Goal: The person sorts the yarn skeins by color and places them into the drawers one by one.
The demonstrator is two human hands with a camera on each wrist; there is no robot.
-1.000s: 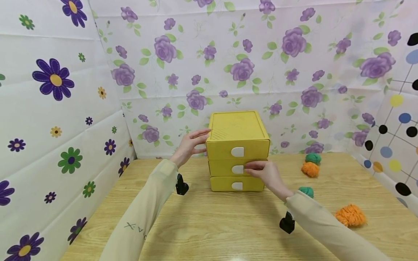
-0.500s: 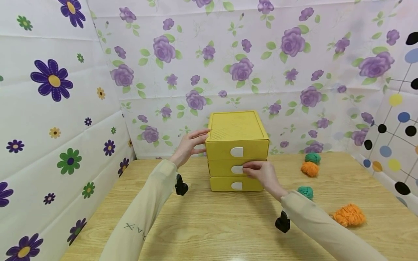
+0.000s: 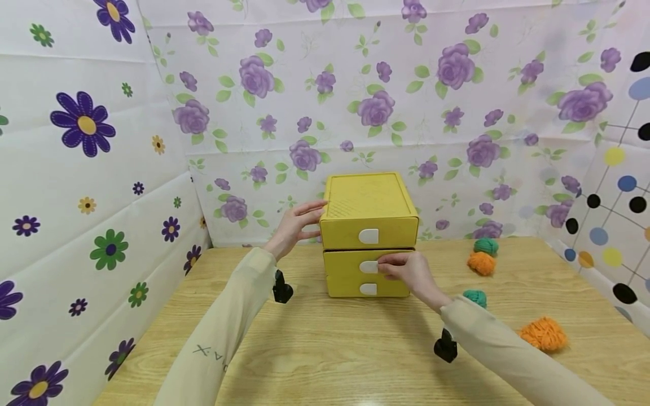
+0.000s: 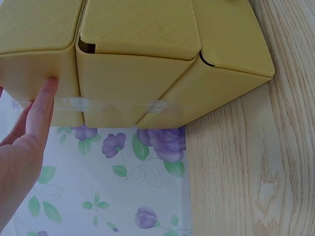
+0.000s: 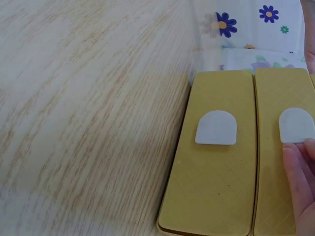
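Observation:
A yellow three-drawer box [image 3: 370, 194] stands on the table against the back cloth. Each drawer front has a white rounded handle. My right hand [image 3: 411, 270] pinches the edge of the white handle [image 3: 369, 267] of the middle drawer [image 3: 345, 265], which stands slightly out, with a dark gap along its top. The top drawer [image 3: 340, 234] and the bottom drawer [image 3: 342, 286] sit in line below and above that gap. Fingers extended, my left hand [image 3: 297, 225] rests against the box's upper left side; in the left wrist view its fingertip touches the yellow side wall [image 4: 29, 73].
To the right on the wooden table [image 3: 325, 349] lie a green yarn ball [image 3: 486, 245] and an orange one [image 3: 481, 263] at the back. Nearer are another green ball [image 3: 475, 298], partly behind the right sleeve, and an orange yarn bundle [image 3: 544, 334]. Patterned cloth walls [image 3: 304, 84] surround the table.
The middle drawer has come slightly forward with my right hand on its handle, and a dark gap has appeared under the top drawer. My left hand has stayed on the box's side.

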